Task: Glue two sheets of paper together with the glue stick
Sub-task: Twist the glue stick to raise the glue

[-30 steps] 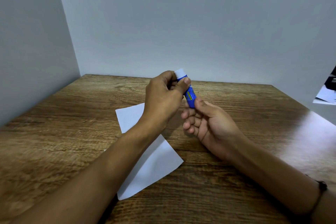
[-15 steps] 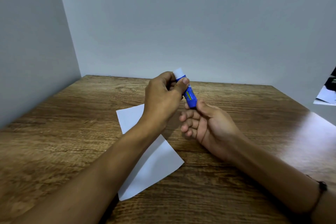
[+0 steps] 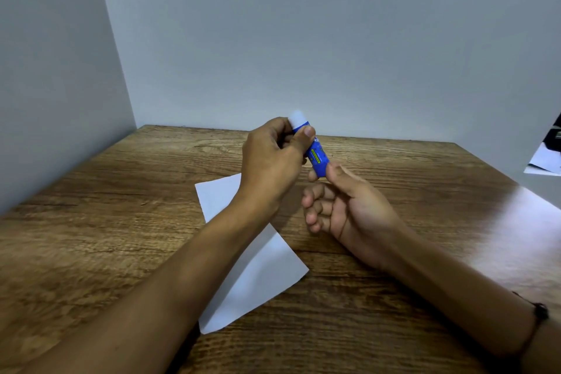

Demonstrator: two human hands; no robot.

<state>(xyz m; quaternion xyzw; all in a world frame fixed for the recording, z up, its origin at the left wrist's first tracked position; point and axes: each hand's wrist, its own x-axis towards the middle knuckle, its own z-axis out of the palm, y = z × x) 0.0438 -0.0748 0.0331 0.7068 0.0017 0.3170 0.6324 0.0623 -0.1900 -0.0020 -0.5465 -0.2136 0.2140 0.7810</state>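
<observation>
Nearest: paper (image 3: 261,264), white, flat on table (image 3: 91,237), corner-on, mostly under left forearm; looks like one sheet, can't tell if a second lies beneath or is stacked flush. No glue visible on it.

Next out, right hand (image 3: 349,206), palm up, low over table just right of paper. Thumb and forefinger pinching bottom end of glue stick (image 3: 317,159); other fingers loosely curled, holding nothing.

Then left hand (image 3: 273,158), above far part of paper, fingers and thumb curled round upper end of stick, thumb tip pressed on barrel just below white cap (image 3: 298,117).

Stick held in air between both hands, clear of table and paper. Long axis tilted: bottom end near and right, cap end far, up and left. Blue barrel, yellow-green label band, small print unreadable. Cap seems on; seam hidden by thumb, so can't tell if loosened.

Key relation: cap points away from right hand, along stick axis, inside left grip. Likely step: uncapping, pull or twist along that axis, right hand as anchor. Task early, gluing not begun. Paper directly below and near, left hand closer to it.

Farthest: grey walls behind table.
</observation>
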